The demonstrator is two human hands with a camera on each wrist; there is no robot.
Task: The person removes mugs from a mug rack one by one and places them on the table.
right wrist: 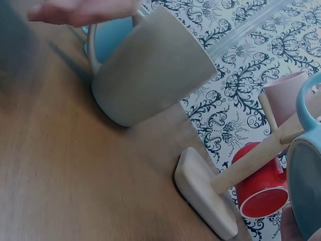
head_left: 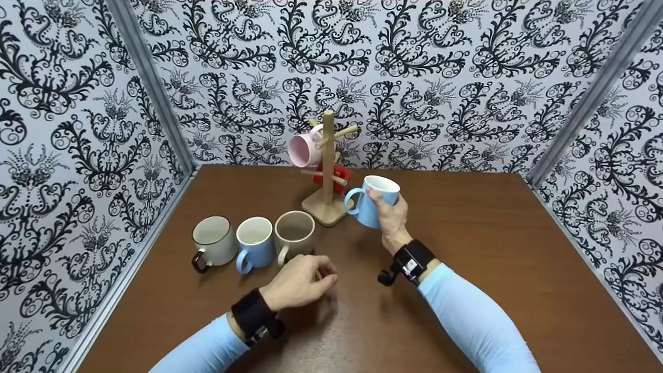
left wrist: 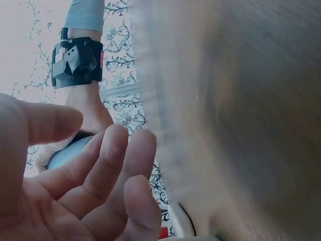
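My right hand (head_left: 392,218) grips a light blue mug (head_left: 366,213) with a white inside. The mug hangs just right of a wooden mug stand (head_left: 328,155), slightly tilted, its handle pointing left toward the stand. In the right wrist view only part of the held mug (right wrist: 307,188) shows, at the right edge. My left hand (head_left: 298,282) hovers over the front of the table with fingers loosely bent, holding nothing. Closest to it is a beige mug (head_left: 298,247). A pink mug (head_left: 300,151) hangs on an upper left peg, and a red mug (right wrist: 256,178) hangs lower, behind the post.
Left of the beige mug stand a second light blue mug (head_left: 260,253) and a white mug with a black handle (head_left: 216,244), all upright in a row. The brown table (head_left: 492,248) is bounded by patterned walls (head_left: 414,93) at the back and sides.
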